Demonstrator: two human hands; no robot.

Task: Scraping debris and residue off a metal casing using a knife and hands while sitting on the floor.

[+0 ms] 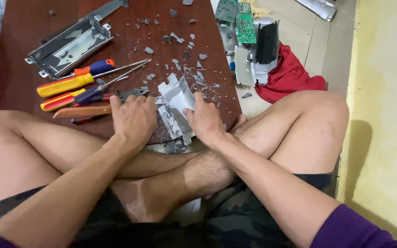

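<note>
A broken grey plastic casing piece [174, 103] lies at the near edge of a dark red-brown board [33, 27]. My right hand [204, 120] grips its right side with the thumb on top. My left hand [133, 120] presses against its left side, fingers curled next to the pliers [129, 94]. Both forearms reach forward over my crossed bare legs.
Screwdrivers with yellow-red [65, 84] and orange-blue [95, 68] handles and a wooden-handled tool [81, 111] lie left of my hands. A metal bracket [70, 46] sits at the back left. Grey plastic shards [180, 39] litter the board. Green circuit boards [244, 23], a black-and-white housing and red cloth [290, 76] lie on the floor right.
</note>
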